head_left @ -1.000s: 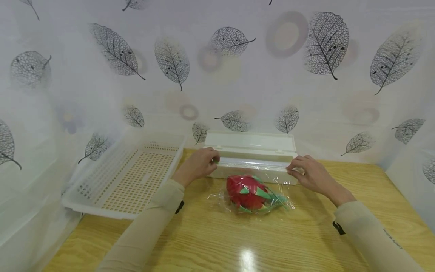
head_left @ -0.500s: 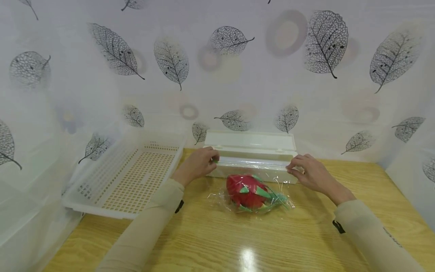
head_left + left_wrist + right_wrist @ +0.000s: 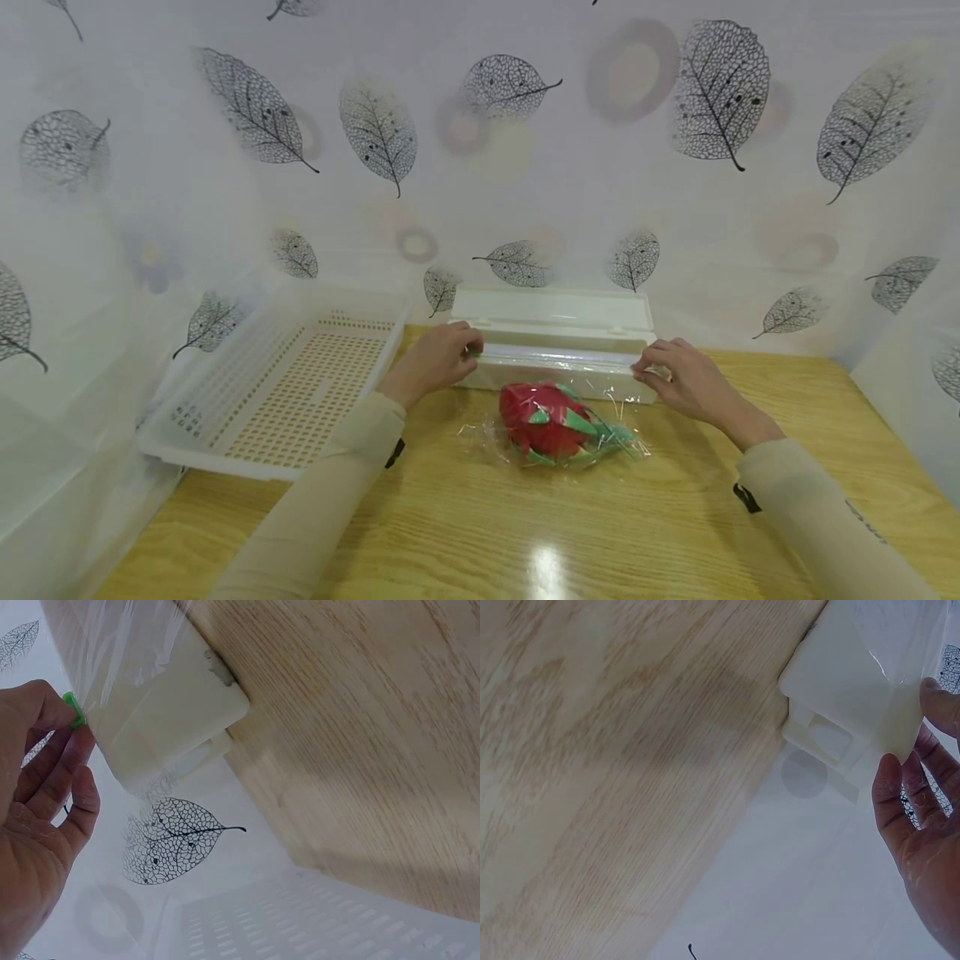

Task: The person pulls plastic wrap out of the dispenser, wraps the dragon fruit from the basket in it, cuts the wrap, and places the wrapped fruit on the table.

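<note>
A long cream cling film box point(image 3: 491, 381) stands at the back of the table with its lid point(image 3: 551, 310) raised. My left hand point(image 3: 438, 358) is at its left end; thumb and fingers pinch a small green slide cutter point(image 3: 73, 710) on the front edge. At the other end my right hand point(image 3: 690, 387) grips the edge, the thumb on the film side and fingers behind, as the right wrist view shows. Cling film point(image 3: 611, 387) runs from the box down over a red dragon fruit point(image 3: 536, 417) with green scales, lying wrapped in front of it.
A white perforated plastic basket point(image 3: 270, 471) stands at the left, near my left forearm. A pale curtain point(image 3: 517, 192) printed with leaves hangs close behind the box and along both sides. Wood-grain table point(image 3: 465, 533) lies in front of the dragon fruit.
</note>
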The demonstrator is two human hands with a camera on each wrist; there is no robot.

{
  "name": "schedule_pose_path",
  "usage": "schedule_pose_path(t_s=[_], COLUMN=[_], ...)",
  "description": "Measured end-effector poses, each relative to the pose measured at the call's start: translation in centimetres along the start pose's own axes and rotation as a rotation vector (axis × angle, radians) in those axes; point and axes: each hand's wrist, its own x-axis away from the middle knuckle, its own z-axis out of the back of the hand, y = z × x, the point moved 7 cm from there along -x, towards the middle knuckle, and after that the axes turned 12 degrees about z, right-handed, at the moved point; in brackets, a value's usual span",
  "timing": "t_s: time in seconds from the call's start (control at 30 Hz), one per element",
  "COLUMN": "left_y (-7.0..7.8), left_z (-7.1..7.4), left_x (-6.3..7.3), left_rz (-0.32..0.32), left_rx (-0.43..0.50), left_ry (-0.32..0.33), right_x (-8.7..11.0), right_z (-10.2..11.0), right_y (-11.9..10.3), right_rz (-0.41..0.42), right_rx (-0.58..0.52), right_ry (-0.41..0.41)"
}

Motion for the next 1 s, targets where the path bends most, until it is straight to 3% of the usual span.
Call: schedule_pose_path(t_s=[1.0], left_y=[-0.25], left_z=[0.25], left_x=[0.18], left_rz=[0.008], left_rx=[0.031], left_ry=[-0.012], right_x=[-0.03], right_z=[-0.15], right_y=[0.22], right_rz=[-0.012], right_rx=[-0.007], right_ry=[-0.012])
